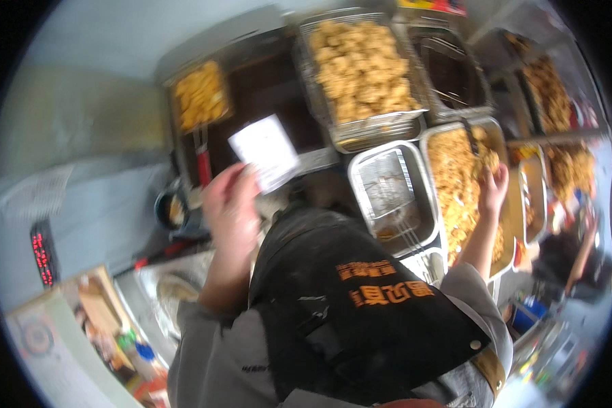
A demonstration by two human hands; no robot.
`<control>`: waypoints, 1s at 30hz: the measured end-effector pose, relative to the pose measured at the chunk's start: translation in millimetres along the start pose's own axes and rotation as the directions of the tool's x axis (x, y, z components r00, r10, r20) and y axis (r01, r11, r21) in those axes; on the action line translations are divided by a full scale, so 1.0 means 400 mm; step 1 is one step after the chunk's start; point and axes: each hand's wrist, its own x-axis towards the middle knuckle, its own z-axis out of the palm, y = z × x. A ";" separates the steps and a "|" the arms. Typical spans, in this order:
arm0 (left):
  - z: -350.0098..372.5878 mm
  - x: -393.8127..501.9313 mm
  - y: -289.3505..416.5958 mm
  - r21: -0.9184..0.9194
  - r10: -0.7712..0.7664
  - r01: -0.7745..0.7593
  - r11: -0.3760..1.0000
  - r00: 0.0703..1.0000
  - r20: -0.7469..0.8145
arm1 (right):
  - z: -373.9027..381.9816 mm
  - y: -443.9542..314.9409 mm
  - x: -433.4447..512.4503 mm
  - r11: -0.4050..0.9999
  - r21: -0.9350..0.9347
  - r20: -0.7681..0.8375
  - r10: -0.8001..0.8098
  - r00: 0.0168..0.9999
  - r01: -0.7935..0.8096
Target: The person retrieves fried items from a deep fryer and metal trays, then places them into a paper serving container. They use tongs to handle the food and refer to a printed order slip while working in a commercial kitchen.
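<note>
A white paper slip point(266, 152) is pinched between the thumb and fingers of my left hand point(232, 209), above the front edge of a fryer. The slip bears blurred print. My right hand point(493, 189) reaches over a deep metal tray point(496, 127) of golden fried crumbs and pieces point(454, 188). Its fingertips close around a battered fried piece point(488, 159) near the tray's right side. A dark strip point(471, 136) lies over the crumbs just beyond that hand.
Left, a red-handled fry basket point(204, 166) holds yellow fried pieces above dark oil point(268, 86). A wire basket point(364, 76) heaped with fried pieces stands at the back. A metal pan point(427, 224) holds another strainer basket point(387, 188). Another person point(574, 265) works at far right.
</note>
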 end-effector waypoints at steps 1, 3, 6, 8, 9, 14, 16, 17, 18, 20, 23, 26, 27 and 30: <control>0.001 0.002 -0.003 -0.002 -0.029 0.028 1.000 0.999 -0.044 | 0.021 -0.040 0.029 0.998 0.008 -0.025 -0.066 0.997 0.067; 0.004 0.002 -0.008 -0.039 -0.063 0.062 0.997 0.997 -0.036 | 0.084 -0.127 0.115 0.982 -0.017 0.071 -0.188 0.980 0.189; 0.001 -0.003 -0.021 0.007 -0.069 0.069 0.998 0.997 -0.028 | 0.204 -0.223 0.256 0.851 -0.439 0.185 -0.228 0.956 0.288; -0.006 -0.007 -0.030 -0.004 -0.056 0.055 0.998 0.998 -0.033 | 0.274 -0.244 0.353 0.791 -0.517 0.315 -0.179 0.932 0.327; -0.013 -0.013 -0.032 0.017 -0.050 0.051 0.999 0.998 -0.037 | 0.306 -0.246 0.409 0.686 -0.657 0.320 -0.121 0.939 0.313; -0.038 -0.049 -0.037 0.053 -0.024 0.030 0.998 0.993 -0.113 | 0.389 -0.144 0.576 0.204 -0.868 0.435 -0.125 0.892 0.452; -0.054 -0.066 -0.032 0.071 -0.029 0.041 0.997 0.986 -0.162 | 0.384 -0.111 0.616 0.169 -0.836 0.508 -0.123 0.853 0.522; -0.060 -0.071 -0.031 0.055 -0.046 0.057 0.997 0.982 -0.184 | 0.380 -0.095 0.629 0.144 -0.819 0.543 -0.116 0.831 0.555; -0.066 -0.073 -0.031 0.033 -0.058 0.066 0.997 0.978 -0.200 | 0.381 -0.084 0.644 0.142 -0.825 0.547 -0.041 0.836 0.547; -0.074 -0.072 -0.035 -0.005 -0.076 0.077 0.997 0.968 -0.237 | 0.372 -0.084 0.651 0.192 -0.750 0.647 0.011 0.763 0.633; -0.076 -0.073 -0.045 -0.031 -0.074 0.069 0.997 0.967 -0.244 | 0.357 -0.146 0.601 0.148 -0.709 0.677 -0.134 0.724 0.690; -0.073 -0.063 -0.046 0.020 -0.092 0.099 0.995 0.971 -0.221 | 0.264 -0.283 0.453 0.264 -0.724 0.486 -0.462 0.742 0.638; -0.065 -0.056 -0.051 0.056 -0.071 0.084 0.995 0.976 -0.206 | 0.208 -0.330 0.378 0.369 -0.701 0.386 -0.523 0.760 0.611; -0.041 -0.047 -0.063 0.093 -0.035 0.049 0.994 0.988 -0.148 | 0.062 -0.390 0.190 0.544 -0.748 0.142 -0.427 0.893 0.379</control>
